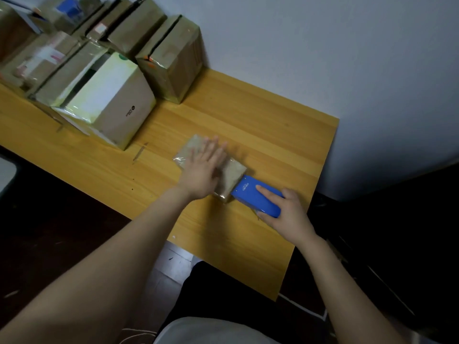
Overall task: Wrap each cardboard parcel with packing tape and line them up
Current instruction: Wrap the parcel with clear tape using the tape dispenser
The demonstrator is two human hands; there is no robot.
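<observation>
Two bare hands work a small flat brown cardboard parcel (210, 165) with a blue plastic tape dispenser (258, 197) on a yellow wooden counter (273, 125).

The parcel lies flat near the counter's right end, glossy with clear tape. The left hand (203, 170) presses palm-down on top of it, fingers (211, 147) spread apart and flat, gripping nothing. The right hand (285, 214) holds the dispenser, its fingers clamped around the blue body with the forefinger laid along the top; the dispenser's front edge touches the parcel's near right end. Well apart, at the counter's far left, stands a row of larger taped brown cardboard boxes (111, 78), set close together against the pale grey wall (323, 58).
</observation>
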